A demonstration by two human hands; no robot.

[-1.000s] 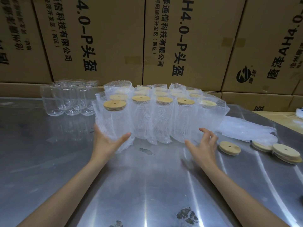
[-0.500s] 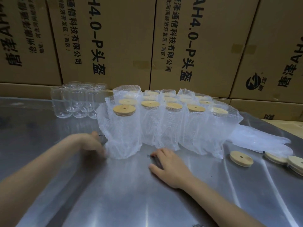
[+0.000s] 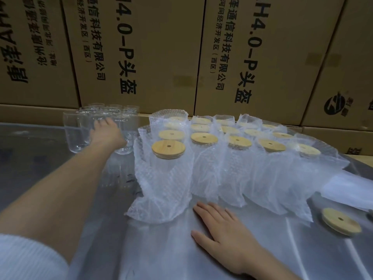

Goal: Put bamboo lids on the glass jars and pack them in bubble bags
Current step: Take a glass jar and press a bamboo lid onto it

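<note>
Risk 1: tip-over among the bare glass jars [image 3: 101, 126], which stand packed together w/ walls touching. The left hand [image 3: 107, 132] is at the front jars, fingers extended onto the glass; whether they curl round a jar cannot be told, as the frame is blurred there. A sideways pull could knock the neighbours just beyond the fingertips, and glass on the steel table [image 3: 60, 168] slides readily. Risk 2: the right hand [image 3: 224, 233] lies flat, fingers straight and spread, palm down on the table, gripping nothing. Its fingertips sit just short of the nearest bubble bag [image 3: 163, 184]; a forward slip could shove the row of packed jars [image 3: 232, 158], each already capped w/ a bamboo lid [image 3: 168, 149]. Risk 3: a loose lid [image 3: 341, 221] lies well to the thumb-opposite side, near the edge of view. Markings: cartons [image 3: 141, 47] behind read "AH4.0-P头盔", "科技有限公司", "经济开发区(西区)"; a round black logo appears at far right, text illegible.
</note>
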